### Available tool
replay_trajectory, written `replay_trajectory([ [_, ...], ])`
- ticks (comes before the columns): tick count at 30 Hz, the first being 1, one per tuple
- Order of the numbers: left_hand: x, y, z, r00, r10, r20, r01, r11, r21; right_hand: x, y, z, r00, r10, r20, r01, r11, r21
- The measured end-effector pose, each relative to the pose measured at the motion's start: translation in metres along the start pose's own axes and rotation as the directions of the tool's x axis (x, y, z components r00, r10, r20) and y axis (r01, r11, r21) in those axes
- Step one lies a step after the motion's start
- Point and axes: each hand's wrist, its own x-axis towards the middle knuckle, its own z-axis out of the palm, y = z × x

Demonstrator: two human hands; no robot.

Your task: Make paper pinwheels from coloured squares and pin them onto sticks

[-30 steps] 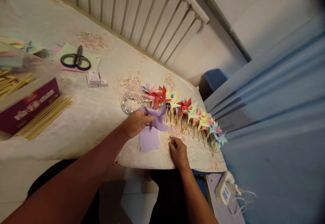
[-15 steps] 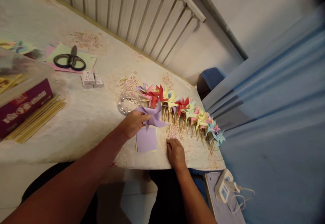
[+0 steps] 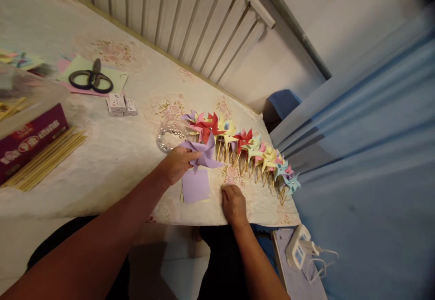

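Pinched between the thumb and fingers of my left hand [image 3: 178, 165] is a purple paper pinwheel [image 3: 205, 154], its blades folded in, held above the table. Just below it lies a stack of square paper [image 3: 196, 186], purple on top. My right hand [image 3: 234, 204] rests on the tablecloth to the right of the stack, fingers curled closed; whatever they may hold is hidden. Behind the pinwheel stands a clear round dish [image 3: 166, 139] with small shiny beads or pins. A row of finished pinwheels [image 3: 243, 141] on sticks, in several colours, runs off to the right.
Scissors [image 3: 91, 79] lie on coloured paper at the left, near small white boxes [image 3: 117, 104]. Thin wooden sticks [image 3: 47, 162] lie beside a purple box [image 3: 32, 139]. A white power strip [image 3: 299, 250] sits beyond the right table edge, by a blue curtain [image 3: 367, 168].
Almost nothing differs. The view has shifted slightly, and both hands keep their places, the left one still holding the purple pinwheel.
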Motion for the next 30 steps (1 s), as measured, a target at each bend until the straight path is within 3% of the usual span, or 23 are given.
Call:
replay_trajectory([
  [18, 0.001, -0.001, 0.001, 1.000, 0.011, 0.019, -0.012, 1.000, 0.020, 0.006, 0.000, 0.005, 0.997, 0.026, -0.068, -0.026, 1.000, 0.014],
  [25, 0.007, -0.015, -0.006, 1.000, 0.020, -0.022, -0.019, 0.998, 0.064, 0.009, 0.005, 0.010, 0.986, 0.133, -0.102, -0.128, 0.990, 0.050],
  [30, 0.010, -0.025, -0.010, 0.997, -0.005, -0.077, 0.014, 0.993, 0.119, 0.015, 0.004, 0.008, 0.984, 0.170, -0.059, -0.165, 0.983, 0.084],
])
